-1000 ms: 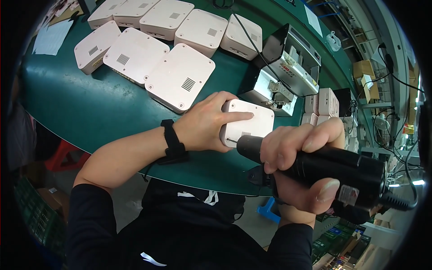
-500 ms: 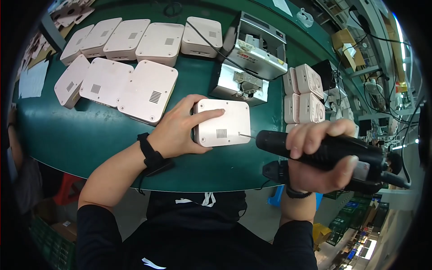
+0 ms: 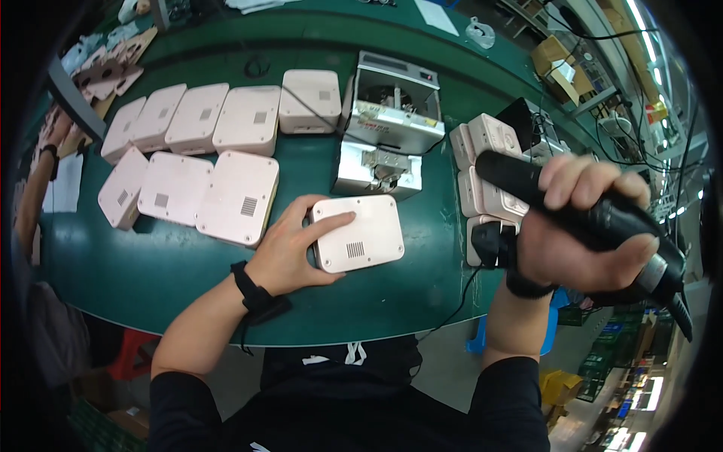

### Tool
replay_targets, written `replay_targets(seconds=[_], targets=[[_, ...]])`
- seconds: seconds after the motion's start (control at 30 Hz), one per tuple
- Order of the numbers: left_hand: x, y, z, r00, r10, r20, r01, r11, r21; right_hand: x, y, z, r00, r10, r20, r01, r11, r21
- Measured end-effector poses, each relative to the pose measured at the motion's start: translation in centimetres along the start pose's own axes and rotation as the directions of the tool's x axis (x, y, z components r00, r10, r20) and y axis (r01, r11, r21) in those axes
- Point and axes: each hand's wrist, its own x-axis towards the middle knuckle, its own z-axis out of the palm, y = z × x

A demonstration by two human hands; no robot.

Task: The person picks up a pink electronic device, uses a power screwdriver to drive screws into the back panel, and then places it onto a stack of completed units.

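A pale pinkish-white plastic box (image 3: 373, 235) with rounded corners, a slotted vent and corner screw holes lies flat on the green bench. My left hand (image 3: 283, 250) clasps its left end, with the index finger on top and the thumb at the near edge. In my right hand (image 3: 576, 245) is a black electric screwdriver (image 3: 510, 175), raised to the right of the box and apart from it. Its nose points up and left; I cannot make out the bit. Both wrists wear black straps.
Similar boxes (image 3: 245, 120) stand in two rows at the left. A metal screw-feeding machine (image 3: 388, 128) is behind my box. More white units (image 3: 482, 196) are stacked at the right, partly behind the screwdriver. Another person's arm (image 3: 38, 181) shows at the far left.
My right hand has lifted the screwdriver up and to the right, off the box's near right corner. My left hand keeps its hold on the box. The whole view has shifted.
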Motion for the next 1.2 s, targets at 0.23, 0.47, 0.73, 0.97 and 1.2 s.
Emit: replay_targets(seconds=[0.23,0.47,0.73,0.97,1.2], targets=[[-0.1,0.6,0.1,0.999,0.006,0.033,-0.006,1.0,0.018,1.9,6.6,1.1,0.986,0.169,0.0,-0.16,0.933,-0.322],[0.6,2.4,-0.8,0.907,-0.307,0.288,0.4,0.842,-0.362,1.8,-1.2,0.3,0.985,0.042,-0.167,-0.036,0.999,0.036],[2.2,1.6,-0.2,0.593,-0.658,0.464,0.789,0.589,-0.175,-2.5,-3.3,-0.3,0.717,0.656,-0.237,-0.641,0.754,0.145],[0.4,8.6,1.3,0.979,-0.011,0.206,0.1,0.897,-0.43,-7.7,-2.1,3.0,0.484,0.874,-0.053,-0.839,0.48,0.258],[-5.8,6.3,1.9,0.85,-0.239,0.469,0.505,0.118,-0.855,-14.1,0.0,0.4,0.696,0.718,-0.021,-0.687,0.657,-0.311]])
